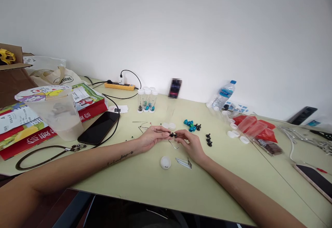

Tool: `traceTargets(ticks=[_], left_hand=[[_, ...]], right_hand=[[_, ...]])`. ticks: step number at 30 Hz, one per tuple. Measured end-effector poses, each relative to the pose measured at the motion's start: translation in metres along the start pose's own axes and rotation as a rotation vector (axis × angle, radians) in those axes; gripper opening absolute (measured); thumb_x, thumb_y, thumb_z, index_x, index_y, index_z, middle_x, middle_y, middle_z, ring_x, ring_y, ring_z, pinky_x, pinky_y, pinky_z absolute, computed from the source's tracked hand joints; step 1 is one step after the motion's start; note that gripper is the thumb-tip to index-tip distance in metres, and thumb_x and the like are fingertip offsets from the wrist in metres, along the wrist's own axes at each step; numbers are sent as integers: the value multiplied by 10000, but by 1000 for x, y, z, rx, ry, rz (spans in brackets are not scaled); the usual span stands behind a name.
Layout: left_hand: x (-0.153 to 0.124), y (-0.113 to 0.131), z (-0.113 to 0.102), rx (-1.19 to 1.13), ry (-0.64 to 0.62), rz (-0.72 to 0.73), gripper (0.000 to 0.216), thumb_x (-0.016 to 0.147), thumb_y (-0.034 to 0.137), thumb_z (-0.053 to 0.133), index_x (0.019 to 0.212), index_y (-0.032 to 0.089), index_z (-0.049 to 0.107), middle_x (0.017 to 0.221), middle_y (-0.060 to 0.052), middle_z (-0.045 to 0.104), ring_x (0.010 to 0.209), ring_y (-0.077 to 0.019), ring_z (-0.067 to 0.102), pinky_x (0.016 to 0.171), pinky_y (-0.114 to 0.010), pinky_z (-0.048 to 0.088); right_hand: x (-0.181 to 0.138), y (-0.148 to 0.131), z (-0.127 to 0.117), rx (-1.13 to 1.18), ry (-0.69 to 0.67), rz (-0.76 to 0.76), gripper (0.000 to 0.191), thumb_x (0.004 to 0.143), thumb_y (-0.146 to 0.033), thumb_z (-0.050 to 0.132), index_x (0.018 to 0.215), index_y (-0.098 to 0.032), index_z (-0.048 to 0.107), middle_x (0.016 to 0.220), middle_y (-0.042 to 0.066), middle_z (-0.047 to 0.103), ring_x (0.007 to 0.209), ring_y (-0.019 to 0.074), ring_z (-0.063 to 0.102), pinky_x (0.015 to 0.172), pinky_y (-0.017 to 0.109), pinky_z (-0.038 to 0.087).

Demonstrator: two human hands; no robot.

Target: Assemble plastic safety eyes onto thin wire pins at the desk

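My left hand (154, 138) and my right hand (191, 144) meet above the middle of the table, both closed in a pinch on one small black part (173, 135). Thin metal pieces show by the left fingers; whether they are held, I cannot tell. Just below the hands is an L-shaped hex key (173, 145). Nearer me are a small round white cap (165, 162) and a bundle of hex keys (184, 163). To the right lie teal parts (190, 125) and similar black parts (209, 140). Two white caps (168, 126) sit behind the hands.
Clear tubes (146, 100) with white lids stand at the back. On the left are a plastic cup (61, 117), a black phone (100, 127) and red boxes (92, 108). A water bottle (223, 95), red bags (255, 127) and another phone (315, 181) lie right.
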State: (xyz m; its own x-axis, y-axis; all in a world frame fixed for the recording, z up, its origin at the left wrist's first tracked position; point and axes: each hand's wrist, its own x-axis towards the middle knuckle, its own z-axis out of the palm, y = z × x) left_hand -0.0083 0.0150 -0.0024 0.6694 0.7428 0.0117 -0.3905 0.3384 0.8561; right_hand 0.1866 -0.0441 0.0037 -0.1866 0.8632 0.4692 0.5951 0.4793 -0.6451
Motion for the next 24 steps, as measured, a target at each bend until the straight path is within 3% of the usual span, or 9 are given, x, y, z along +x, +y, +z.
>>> traceTargets(ticks=[7,13,20,24], left_hand=[[0,1,0,-32,4,7,244,633,209,749,832,107,651,854,-64,664,832,-175,643,920,-335,432],[1,0,0,-5,10,7,240,614,184,756,821,109,659,876,-60,663,853,-188,640,943,-354,423],[1,0,0,-4,28,6,249,612,195,758,825,114,657,889,-62,664,851,-187,643,940,-353,424],[1,-1,-1,8,27,-1,259,599,190,768,819,110,658,863,-63,668,860,-192,644,948,-354,420]], right_hand=[[1,-1,1,42,-5,33,268,827,-276,536,1090,-223,537,854,37,648,764,161,640,731,330,543],[0,-1,0,12,-9,17,163,842,-268,514,984,-211,571,839,39,652,750,159,643,706,310,542],[0,-2,0,5,-2,7,276,841,-284,516,1111,-230,532,870,37,649,769,162,641,720,325,545],[0,-1,1,1,-5,-6,199,844,-275,510,1027,-223,571,874,42,650,761,161,642,710,313,543]])
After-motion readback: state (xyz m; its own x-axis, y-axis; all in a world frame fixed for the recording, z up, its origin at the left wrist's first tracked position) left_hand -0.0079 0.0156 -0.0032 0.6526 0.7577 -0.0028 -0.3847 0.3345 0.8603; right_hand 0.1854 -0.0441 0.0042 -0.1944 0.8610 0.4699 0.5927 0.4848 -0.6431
